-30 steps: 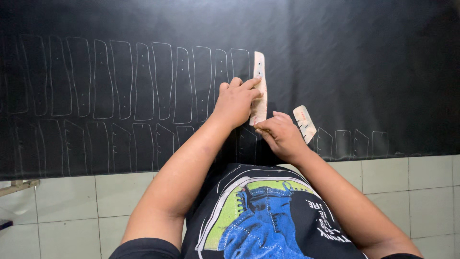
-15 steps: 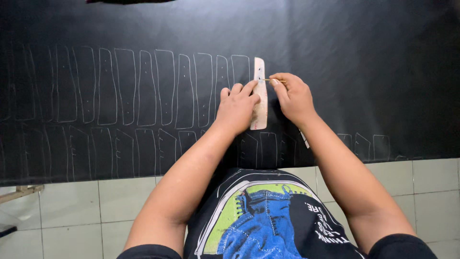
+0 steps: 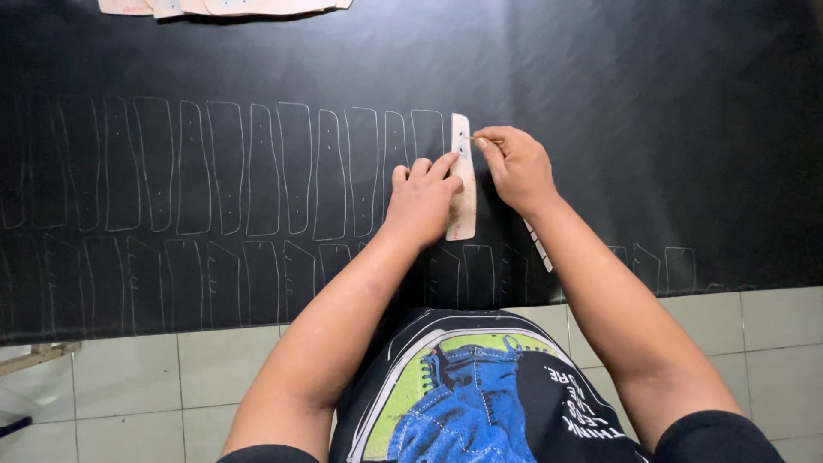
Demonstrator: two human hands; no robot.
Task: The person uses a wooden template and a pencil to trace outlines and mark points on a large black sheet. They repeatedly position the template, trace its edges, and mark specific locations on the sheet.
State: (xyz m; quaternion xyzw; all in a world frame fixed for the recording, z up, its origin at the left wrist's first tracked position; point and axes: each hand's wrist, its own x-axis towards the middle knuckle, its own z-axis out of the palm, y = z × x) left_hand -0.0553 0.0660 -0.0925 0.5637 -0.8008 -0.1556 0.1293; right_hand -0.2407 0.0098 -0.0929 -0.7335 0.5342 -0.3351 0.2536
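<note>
The person's left hand (image 3: 422,199) lies flat, fingers spread a little, pressing down on a narrow, pale tan strip-shaped template (image 3: 462,193) with small holes along it, which lies upright on the wide black sheet of material (image 3: 651,111) that covers the work surface. The fingertips sit on the template's left edge, about midway along it. The right hand (image 3: 517,167) is just to the template's right, fingers pinched closed around a thin, light-coloured marking stick (image 3: 482,139) whose tip touches the strip near its upper end. To the left of the template runs a long row of white traced outlines (image 3: 257,167) of the same shape, with a second, fainter row below it near the sheet's front edge. Another pale strip with dark edge marks (image 3: 537,245) peeks out from under the right forearm. At the far edge of the sheet lie some more tan pattern pieces (image 3: 223,7). Below the sheet, pale floor tiles (image 3: 120,377) show beside the person's black printed shirt (image 3: 480,394).
</note>
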